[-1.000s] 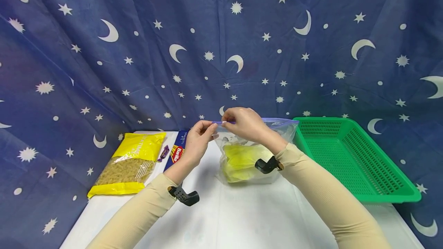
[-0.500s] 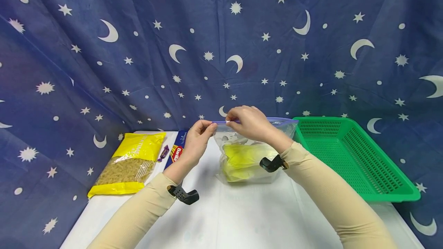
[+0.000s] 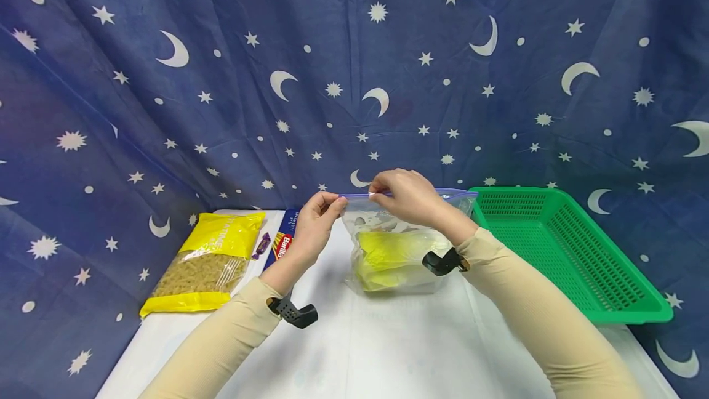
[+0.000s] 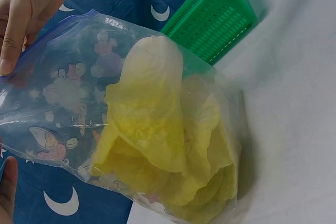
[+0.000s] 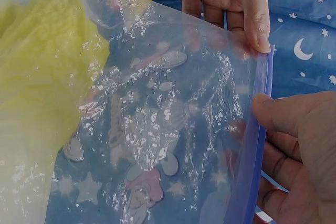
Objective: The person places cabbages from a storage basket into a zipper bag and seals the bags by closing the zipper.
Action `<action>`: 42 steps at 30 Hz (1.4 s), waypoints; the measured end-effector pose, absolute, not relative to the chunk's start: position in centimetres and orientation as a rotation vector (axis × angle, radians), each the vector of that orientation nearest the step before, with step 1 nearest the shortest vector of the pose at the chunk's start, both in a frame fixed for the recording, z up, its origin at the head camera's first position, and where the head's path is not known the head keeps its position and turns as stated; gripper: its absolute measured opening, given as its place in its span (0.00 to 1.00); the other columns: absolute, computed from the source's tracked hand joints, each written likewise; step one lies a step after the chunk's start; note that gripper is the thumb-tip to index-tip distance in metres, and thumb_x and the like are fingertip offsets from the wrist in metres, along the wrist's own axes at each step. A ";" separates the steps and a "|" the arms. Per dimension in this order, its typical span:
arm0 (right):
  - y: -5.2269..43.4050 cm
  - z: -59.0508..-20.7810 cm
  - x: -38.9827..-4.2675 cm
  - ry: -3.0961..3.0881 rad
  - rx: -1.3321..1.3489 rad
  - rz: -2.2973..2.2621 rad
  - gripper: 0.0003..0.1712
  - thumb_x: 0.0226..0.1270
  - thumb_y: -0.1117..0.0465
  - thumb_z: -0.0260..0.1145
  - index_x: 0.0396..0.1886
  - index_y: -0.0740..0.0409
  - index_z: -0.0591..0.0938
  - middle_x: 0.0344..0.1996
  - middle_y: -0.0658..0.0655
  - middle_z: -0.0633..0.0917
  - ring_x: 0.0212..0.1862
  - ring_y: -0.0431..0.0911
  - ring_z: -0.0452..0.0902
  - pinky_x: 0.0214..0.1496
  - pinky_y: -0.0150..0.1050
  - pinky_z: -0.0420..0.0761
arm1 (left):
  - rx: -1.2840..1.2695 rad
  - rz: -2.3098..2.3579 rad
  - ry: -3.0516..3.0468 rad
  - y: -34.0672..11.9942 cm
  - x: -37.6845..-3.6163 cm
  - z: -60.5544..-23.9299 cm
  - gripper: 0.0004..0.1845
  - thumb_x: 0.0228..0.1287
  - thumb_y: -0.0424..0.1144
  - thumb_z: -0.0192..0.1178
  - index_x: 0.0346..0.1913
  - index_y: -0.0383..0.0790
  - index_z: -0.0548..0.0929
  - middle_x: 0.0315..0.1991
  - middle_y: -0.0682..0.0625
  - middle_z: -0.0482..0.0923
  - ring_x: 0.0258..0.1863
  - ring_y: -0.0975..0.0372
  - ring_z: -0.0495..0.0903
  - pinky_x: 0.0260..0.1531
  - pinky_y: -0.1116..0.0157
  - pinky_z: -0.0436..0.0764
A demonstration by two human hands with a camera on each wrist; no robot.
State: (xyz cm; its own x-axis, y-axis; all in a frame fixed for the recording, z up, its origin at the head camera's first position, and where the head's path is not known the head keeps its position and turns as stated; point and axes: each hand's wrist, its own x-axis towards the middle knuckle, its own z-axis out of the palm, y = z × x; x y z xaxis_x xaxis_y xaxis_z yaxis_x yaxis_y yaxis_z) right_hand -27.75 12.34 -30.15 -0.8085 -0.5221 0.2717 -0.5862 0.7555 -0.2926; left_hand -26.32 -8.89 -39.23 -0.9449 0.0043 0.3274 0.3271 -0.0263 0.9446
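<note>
Clear plastic, printed with cartoon figures, makes up the one zip bag (image 3: pixel 399 245) standing on the white desk (image 3: pixel 388 350), its blue seal strip (image 3: pixel 360 195) held up at the top. Inside sits one heap of pale yellow leaves (image 3: pixel 388 257). Both hands are raised to the strip, forearms angled in from below in beige sleeves. The left hand (image 3: pixel 318 226) pinches the strip's left end between thumb and fingers (image 5: pixel 252 14). The right hand (image 3: pixel 407 196), wrist bent over the bag's mouth, pinches the strip just beside the left hand, fingers curled down over it. One green basket (image 3: pixel 559 251) lies just right of the bag. At the desk's left lie one yellow pasta packet (image 3: pixel 207 263), one blue spaghetti box (image 3: pixel 282 242) and one small purple-wrapped sweet (image 3: pixel 261 245) between them. One starred blue cloth (image 3: pixel 354 79) hangs behind.
</note>
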 end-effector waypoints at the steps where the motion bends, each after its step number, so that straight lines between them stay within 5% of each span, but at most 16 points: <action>1: 12.4 -30.2 -27.8 -2.780 0.882 0.550 0.07 0.72 0.54 0.69 0.43 0.50 0.88 0.40 0.46 0.88 0.48 0.44 0.82 0.59 0.50 0.76 | -0.354 -2.068 -2.019 -8.9 -26.3 -39.2 0.11 0.73 0.38 0.64 0.46 0.32 0.82 0.41 0.42 0.80 0.43 0.59 0.80 0.52 0.65 0.82; 42: 15.7 -29.9 -27.7 -2.853 0.818 0.596 0.08 0.73 0.52 0.68 0.45 0.49 0.87 0.42 0.47 0.87 0.50 0.46 0.82 0.60 0.49 0.78 | -0.340 -2.051 -2.072 -9.0 -24.0 -36.7 0.09 0.75 0.34 0.60 0.47 0.27 0.80 0.39 0.43 0.81 0.45 0.55 0.81 0.54 0.64 0.82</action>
